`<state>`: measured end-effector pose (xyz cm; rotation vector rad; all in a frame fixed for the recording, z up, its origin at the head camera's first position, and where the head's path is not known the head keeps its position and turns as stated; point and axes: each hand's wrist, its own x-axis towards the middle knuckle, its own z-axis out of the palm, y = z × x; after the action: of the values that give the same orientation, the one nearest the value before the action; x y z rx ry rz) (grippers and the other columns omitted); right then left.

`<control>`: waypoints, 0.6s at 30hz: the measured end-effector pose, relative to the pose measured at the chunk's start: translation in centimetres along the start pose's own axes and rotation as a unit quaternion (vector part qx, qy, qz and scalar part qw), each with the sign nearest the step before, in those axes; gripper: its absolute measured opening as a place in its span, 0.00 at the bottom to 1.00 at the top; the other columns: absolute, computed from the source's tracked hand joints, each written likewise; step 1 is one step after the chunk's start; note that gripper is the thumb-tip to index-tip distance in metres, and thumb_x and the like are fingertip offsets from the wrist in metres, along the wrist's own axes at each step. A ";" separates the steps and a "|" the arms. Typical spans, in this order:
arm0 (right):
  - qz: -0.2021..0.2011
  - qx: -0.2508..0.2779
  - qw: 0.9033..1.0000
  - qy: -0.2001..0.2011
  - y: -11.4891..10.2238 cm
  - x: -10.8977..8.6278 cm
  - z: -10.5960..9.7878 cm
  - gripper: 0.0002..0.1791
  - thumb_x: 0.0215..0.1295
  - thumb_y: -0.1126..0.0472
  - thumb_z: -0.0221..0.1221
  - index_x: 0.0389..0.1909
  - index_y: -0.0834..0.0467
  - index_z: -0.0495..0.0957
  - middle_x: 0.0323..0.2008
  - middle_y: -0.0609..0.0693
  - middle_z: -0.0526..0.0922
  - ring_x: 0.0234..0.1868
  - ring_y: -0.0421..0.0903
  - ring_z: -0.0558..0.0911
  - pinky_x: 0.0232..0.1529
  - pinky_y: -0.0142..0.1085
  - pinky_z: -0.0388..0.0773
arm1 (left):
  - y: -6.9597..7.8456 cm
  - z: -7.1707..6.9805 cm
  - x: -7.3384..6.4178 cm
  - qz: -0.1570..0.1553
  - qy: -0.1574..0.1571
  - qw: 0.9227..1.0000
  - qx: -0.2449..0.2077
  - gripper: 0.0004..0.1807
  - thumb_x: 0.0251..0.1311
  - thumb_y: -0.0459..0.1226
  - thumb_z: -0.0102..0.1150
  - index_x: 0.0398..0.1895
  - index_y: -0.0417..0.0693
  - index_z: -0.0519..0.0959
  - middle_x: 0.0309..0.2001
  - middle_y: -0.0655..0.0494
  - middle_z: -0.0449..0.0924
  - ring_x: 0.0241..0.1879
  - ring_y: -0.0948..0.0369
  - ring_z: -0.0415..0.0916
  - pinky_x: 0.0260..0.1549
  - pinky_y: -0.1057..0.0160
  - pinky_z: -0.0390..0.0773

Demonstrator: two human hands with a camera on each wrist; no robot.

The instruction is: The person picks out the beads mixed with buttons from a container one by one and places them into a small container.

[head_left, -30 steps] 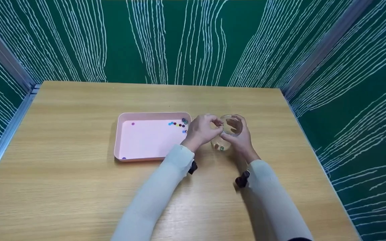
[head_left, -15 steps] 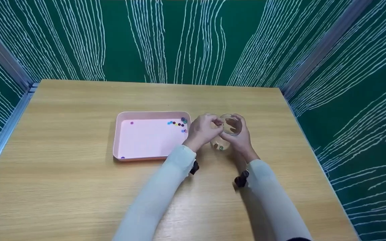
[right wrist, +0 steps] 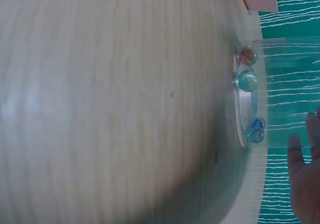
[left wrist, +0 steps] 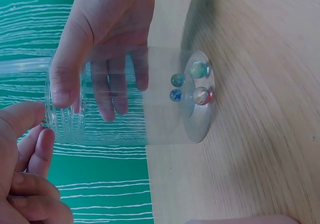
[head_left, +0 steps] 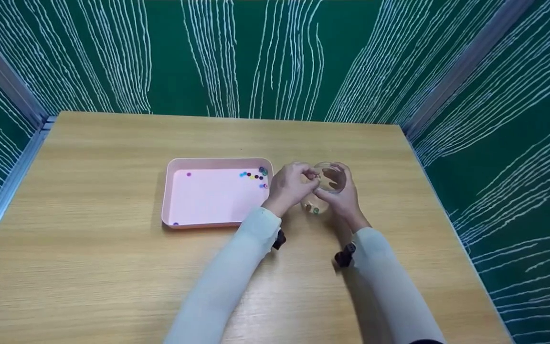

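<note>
A clear jar (left wrist: 117, 129) stands upright on the table, with several glass marbles (left wrist: 201, 95) at its bottom. My right hand (head_left: 343, 200) grips the jar near its mouth, thumb on the near side and fingers around the far side. My left hand (head_left: 291, 186) is at the jar's rim, fingers curled and tips drawn together there. In the left wrist view, the left fingertips (left wrist: 35, 115) meet the rim; I cannot tell whether they pinch something small. Both teal and blue marbles (right wrist: 256, 134) and a red-streaked one (right wrist: 247, 56) show through the jar wall.
Left of the jar is a shallow pink tray (head_left: 208, 205). Small coloured beads (head_left: 252, 176) and a couple of dark marbles (head_left: 263, 171) lie at its right end; single beads sit near its left corners. Green walls with white streaks border the wooden table (head_left: 89, 267).
</note>
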<state>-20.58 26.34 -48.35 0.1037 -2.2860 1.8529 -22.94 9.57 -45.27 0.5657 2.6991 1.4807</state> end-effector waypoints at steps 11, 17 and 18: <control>-0.002 -0.012 1.000 -0.004 0.1 0.1 -0.1 0.44 0.48 0.71 0.70 0.65 0.68 0.57 0.60 0.71 0.71 0.63 0.64 0.70 0.63 0.59 0.61 | 0.1 0.1 0.1 -0.018 -0.001 1.000 -0.001 0.08 0.58 0.48 0.64 0.37 0.60 0.85 0.34 0.68 0.81 0.40 0.59 0.80 0.35 0.67 0.74; -0.007 -0.006 1.000 -0.001 0.0 0.0 0.0 0.44 0.47 0.72 0.69 0.65 0.68 0.57 0.59 0.71 0.71 0.63 0.65 0.70 0.62 0.59 0.62 | 0.0 0.1 0.1 -0.030 -0.004 0.999 -0.009 0.07 0.57 0.48 0.64 0.37 0.61 0.85 0.34 0.68 0.80 0.41 0.59 0.80 0.37 0.67 0.74; -0.007 -0.005 1.000 -0.001 0.0 0.0 0.0 0.44 0.47 0.72 0.69 0.65 0.68 0.57 0.59 0.71 0.71 0.63 0.65 0.70 0.62 0.59 0.62 | 0.0 0.1 0.0 -0.033 -0.005 0.999 -0.011 0.07 0.57 0.48 0.64 0.37 0.61 0.85 0.34 0.68 0.80 0.41 0.60 0.79 0.37 0.67 0.74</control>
<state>-20.56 26.37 -48.39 0.1213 -2.2898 1.8349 -22.95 9.71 -45.32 0.4773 2.6634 1.4858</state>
